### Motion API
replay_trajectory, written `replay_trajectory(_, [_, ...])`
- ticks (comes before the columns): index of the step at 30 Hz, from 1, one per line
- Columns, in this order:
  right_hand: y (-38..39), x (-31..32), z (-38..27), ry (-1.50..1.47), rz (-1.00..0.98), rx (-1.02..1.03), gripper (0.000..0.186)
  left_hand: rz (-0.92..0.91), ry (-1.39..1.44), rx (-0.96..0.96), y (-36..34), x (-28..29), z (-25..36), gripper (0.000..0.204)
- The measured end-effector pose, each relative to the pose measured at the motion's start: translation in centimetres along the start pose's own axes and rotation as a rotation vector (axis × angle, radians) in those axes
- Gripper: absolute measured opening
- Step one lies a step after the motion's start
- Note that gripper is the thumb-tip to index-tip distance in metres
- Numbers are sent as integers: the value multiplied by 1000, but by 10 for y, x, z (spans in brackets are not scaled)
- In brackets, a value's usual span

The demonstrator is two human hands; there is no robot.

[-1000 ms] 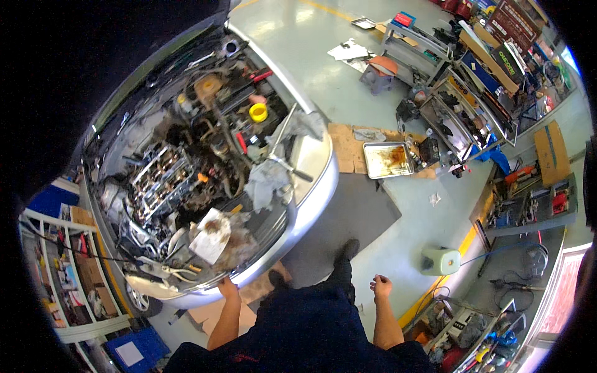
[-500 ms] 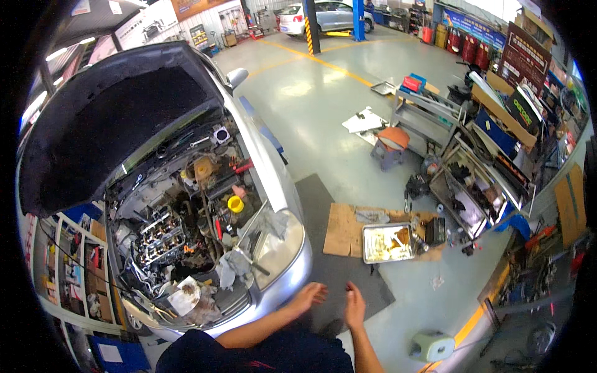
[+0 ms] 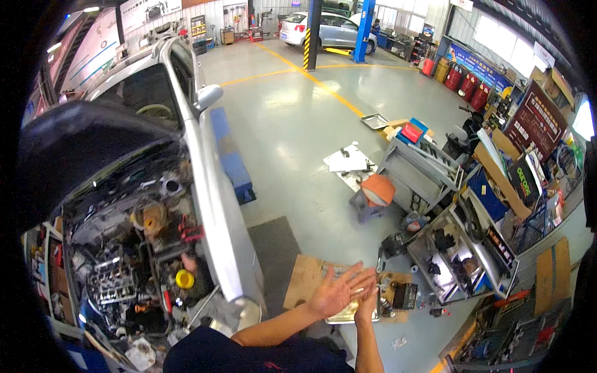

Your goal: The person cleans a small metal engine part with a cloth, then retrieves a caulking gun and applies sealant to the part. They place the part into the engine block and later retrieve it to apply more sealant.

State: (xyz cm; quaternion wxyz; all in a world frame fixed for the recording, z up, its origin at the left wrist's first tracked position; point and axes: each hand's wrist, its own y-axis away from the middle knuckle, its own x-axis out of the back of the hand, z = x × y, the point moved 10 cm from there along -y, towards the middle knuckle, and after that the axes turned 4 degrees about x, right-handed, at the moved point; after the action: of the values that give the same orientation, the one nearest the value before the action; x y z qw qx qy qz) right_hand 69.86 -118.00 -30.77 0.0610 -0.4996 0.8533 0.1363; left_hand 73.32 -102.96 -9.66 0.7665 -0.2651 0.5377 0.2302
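Note:
Both hands are raised over the tray, close together in front of my body. My left hand (image 3: 332,294) has its fingers stretched and spread, with nothing in it. Against its fingertips lies my right hand (image 3: 367,300), upright, fingers extended and also without anything in it. Whether the palms press together is hard to see. Below them a shiny metal tray (image 3: 339,321) rests on a flattened piece of cardboard (image 3: 300,281), mostly hidden by the hands. To the left is a silver car (image 3: 217,217), hood up, with its engine (image 3: 112,283) exposed and a yellow cap (image 3: 185,279) in the bay.
An orange-topped stool (image 3: 377,189) stands ahead, beside a grey tool cart (image 3: 410,165). Closer on the right is a metal bin of parts (image 3: 457,255). A black box (image 3: 406,296) sits on the cardboard. A blue lift ramp (image 3: 231,155) runs along the car; a lift post (image 3: 313,37) stands farther off.
My hands have come up and together, from apart beside the bumper to over the tray. The view has turned right and up, so the car appears farther left.

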Motion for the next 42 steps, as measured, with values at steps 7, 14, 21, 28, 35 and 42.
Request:
replay_trajectory(7, [-165, -174, -121, -421, -240, -90, 83, 49, 98, -312, -134, 36, 246, 100])
replay_trajectory(14, [-378, -372, -118, -164, -460, 103, 85, 249, 12, -443, -244, 181, 430, 97])
replay_trajectory(21, [-475, -677, -130, 418, -1114, 998, 80, 813, -178, -385, -305, 326, 641, 91])
replay_trajectory(28, [-733, -918, 39, -185, -1107, -557, 74, 792, -874, -807, -378, 328, 909, 91])
replay_trajectory(35, [-849, -1109, 22, -331, -1052, -862, 90, 1157, -1996, -502, -419, 524, 1179, 78])
replay_trajectory(42, [-1019, -1308, -96, 90, -1033, 312, 77, 1017, -1011, -294, -548, 699, 1362, 71])
